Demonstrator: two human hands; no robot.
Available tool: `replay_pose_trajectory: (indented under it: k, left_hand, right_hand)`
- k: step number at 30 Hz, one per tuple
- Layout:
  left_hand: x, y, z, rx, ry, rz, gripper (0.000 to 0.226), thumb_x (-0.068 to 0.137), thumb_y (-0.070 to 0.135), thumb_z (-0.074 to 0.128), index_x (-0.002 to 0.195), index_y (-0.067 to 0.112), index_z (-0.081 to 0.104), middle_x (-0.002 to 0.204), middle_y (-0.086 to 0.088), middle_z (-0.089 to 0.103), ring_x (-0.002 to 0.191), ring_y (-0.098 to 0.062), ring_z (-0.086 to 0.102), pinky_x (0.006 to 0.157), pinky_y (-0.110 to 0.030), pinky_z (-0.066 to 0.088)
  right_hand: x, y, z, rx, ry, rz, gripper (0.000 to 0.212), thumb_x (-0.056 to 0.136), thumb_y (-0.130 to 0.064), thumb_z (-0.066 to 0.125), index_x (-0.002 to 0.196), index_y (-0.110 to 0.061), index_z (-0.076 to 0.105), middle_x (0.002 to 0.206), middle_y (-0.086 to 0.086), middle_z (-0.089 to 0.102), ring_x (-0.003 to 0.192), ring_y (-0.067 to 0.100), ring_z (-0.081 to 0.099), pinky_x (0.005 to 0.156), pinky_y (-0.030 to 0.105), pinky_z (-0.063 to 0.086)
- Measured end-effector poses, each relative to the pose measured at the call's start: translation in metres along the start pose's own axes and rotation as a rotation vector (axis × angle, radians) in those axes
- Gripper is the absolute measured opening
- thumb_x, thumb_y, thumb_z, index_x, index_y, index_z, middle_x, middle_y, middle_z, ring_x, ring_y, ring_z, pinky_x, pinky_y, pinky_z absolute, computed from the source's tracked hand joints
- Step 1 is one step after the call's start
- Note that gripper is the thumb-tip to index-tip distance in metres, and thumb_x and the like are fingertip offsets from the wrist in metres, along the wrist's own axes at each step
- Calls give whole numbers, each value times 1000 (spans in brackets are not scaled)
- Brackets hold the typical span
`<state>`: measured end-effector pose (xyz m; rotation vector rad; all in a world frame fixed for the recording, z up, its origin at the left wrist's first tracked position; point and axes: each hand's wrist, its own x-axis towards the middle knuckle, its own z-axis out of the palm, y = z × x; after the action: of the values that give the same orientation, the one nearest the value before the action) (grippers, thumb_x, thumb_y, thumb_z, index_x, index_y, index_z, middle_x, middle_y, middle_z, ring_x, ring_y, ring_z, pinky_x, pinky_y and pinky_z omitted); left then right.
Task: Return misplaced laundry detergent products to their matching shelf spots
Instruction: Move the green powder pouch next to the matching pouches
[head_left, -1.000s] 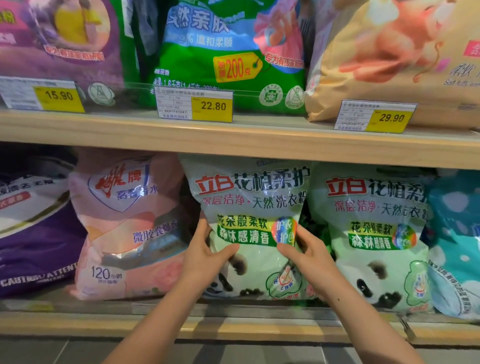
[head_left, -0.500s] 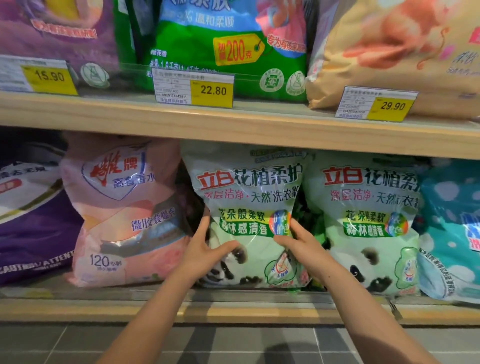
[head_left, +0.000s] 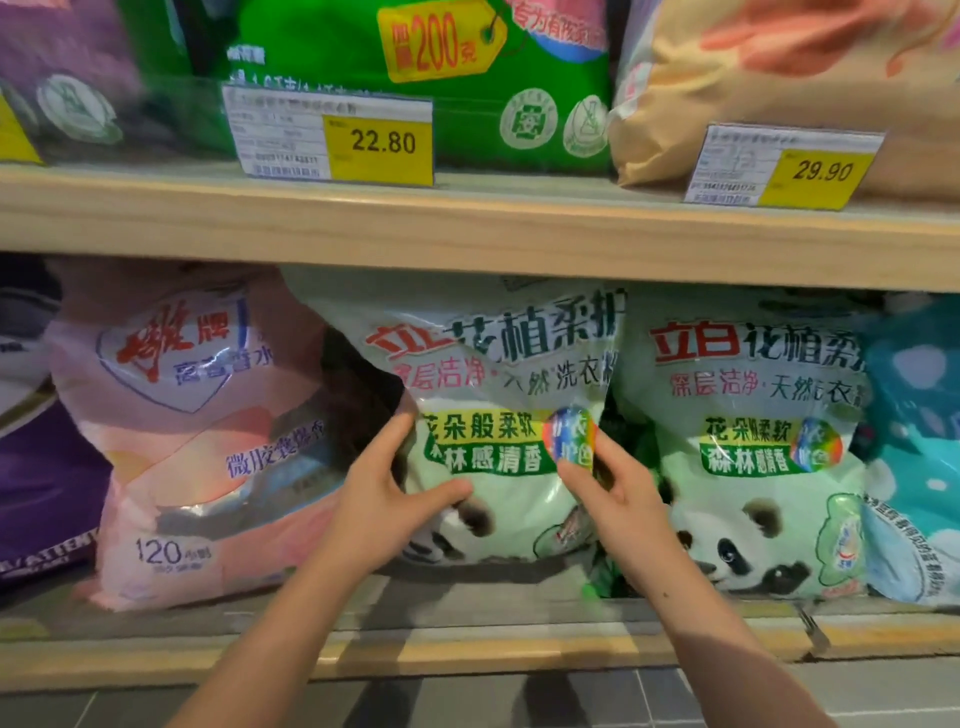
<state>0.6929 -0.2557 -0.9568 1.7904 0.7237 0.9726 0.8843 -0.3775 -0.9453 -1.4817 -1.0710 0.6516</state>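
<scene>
Seating panda detergent bag (head_left: 498, 415) w/ both hands (head_left: 382, 506) gripping its sides; next, prob. push it far back beside its twin bag (head_left: 743, 441).

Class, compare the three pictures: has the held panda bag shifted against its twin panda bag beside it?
Yes. The held panda bag has tilted, its bottom swinging left, away from the twin bag, widening the gap.

Price tags (head_left: 382, 143) read 22.80 and 29.90 (head_left: 821, 170); green bag's yellow tag (head_left: 439, 44) says 200; pink bag (head_left: 174, 552) shows 120.
</scene>
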Motion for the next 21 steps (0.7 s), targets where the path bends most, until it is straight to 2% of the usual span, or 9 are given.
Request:
replay_pose_trajectory:
  k: [3,7,9,12,14,15,16,18,21]
  left_hand:
    - [17,-11,10,178,-31,-16,71,66,36,82,127,41,46,96,19,64,82,1,62,68,-12,45]
    - [17,-22,11,304,24,-36,96,64,57,74,145,40,24,72,18,62,54,9,52,47,-9,41]
    - [9,-21,11,345,67,-12,95,66,65,67,145,33,25,73,17,61,62,11,54,49,-6,38]
    - [-1,-26,13,286,103,5,85,73,62,64,144,36,26,111,16,62,97,4,57,79,-17,44]
    - [-7,-25,12,262,137,-7,75,76,56,64,136,61,19,109,17,64,79,5,58,70,-16,45]
    - [-8,-23,11,268,142,-27,69,75,57,64,125,73,19,100,19,66,68,6,56,62,-14,44]
    - [-7,-23,9,272,148,-42,62,72,60,63,116,77,23,92,22,65,66,8,56,60,-14,44]
    - [-5,-23,7,271,142,-62,59,68,65,62,122,62,37,90,28,60,79,11,58,68,-19,46]
    - [-3,-26,8,257,99,-103,59,75,55,65,128,50,40,98,30,59,89,2,61,69,-12,42]
  right_hand:
    - [8,20,0,-36,41,161,52,90,-34,55,139,-25,40,143,-4,45,128,11,43,107,36,37]
    - [9,26,-1,-76,60,250,65,85,-48,55,142,-27,32,149,-4,37,133,16,38,110,45,34]
    - [6,24,0,-66,73,234,65,85,-48,55,142,-28,32,148,-6,37,132,15,38,109,43,34]
    - [-2,22,4,-49,71,190,57,87,-41,56,140,-31,37,138,-16,47,121,-1,46,98,23,43]
    - [-8,21,6,-42,69,150,54,87,-39,57,137,-34,39,124,-31,48,103,-23,47,77,1,41]
    - [-9,21,7,-37,75,144,53,87,-38,57,137,-34,39,121,-32,49,100,-27,45,73,-1,40]
    - [-9,21,8,-32,80,147,52,87,-38,57,136,-35,40,123,-30,50,103,-25,46,77,1,40]
    - [-9,21,8,-26,88,164,53,87,-39,57,137,-37,39,127,-26,48,112,-12,46,91,14,38]
    - [-8,19,10,-28,88,186,55,87,-42,56,138,-40,35,116,-34,46,105,-11,43,92,22,35]
